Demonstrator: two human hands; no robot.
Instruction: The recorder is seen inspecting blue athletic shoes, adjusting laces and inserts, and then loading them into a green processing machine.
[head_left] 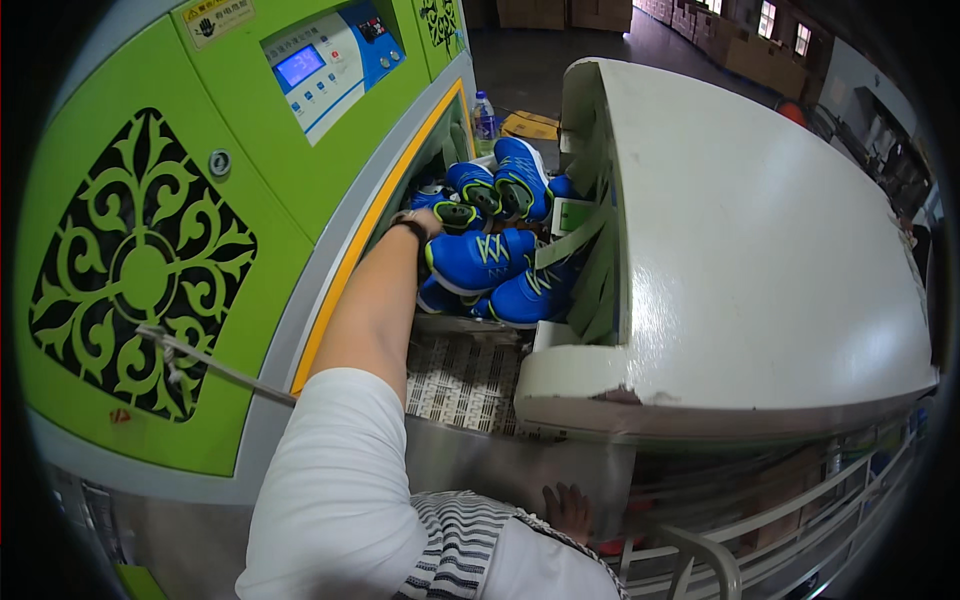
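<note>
Several blue running shoes with lime-green trim are heaped at the machine's opening. My left arm, in a white sleeve with a dark band at the wrist, reaches into the heap. My left hand is at its left side, against a blue shoe with pale crossed laces; its fingers are mostly hidden among the shoes. Just beyond it lies another shoe, its dark inside showing. A further shoe is tilted at the back. Low by my striped apron, my right hand lies in shade with fingers apart, against the metal panel.
A green machine with a lit control panel stands on the left. The large cream hood curves along the right, hanging strips at its mouth. Below the shoes runs a slatted conveyor. A bottle stands behind.
</note>
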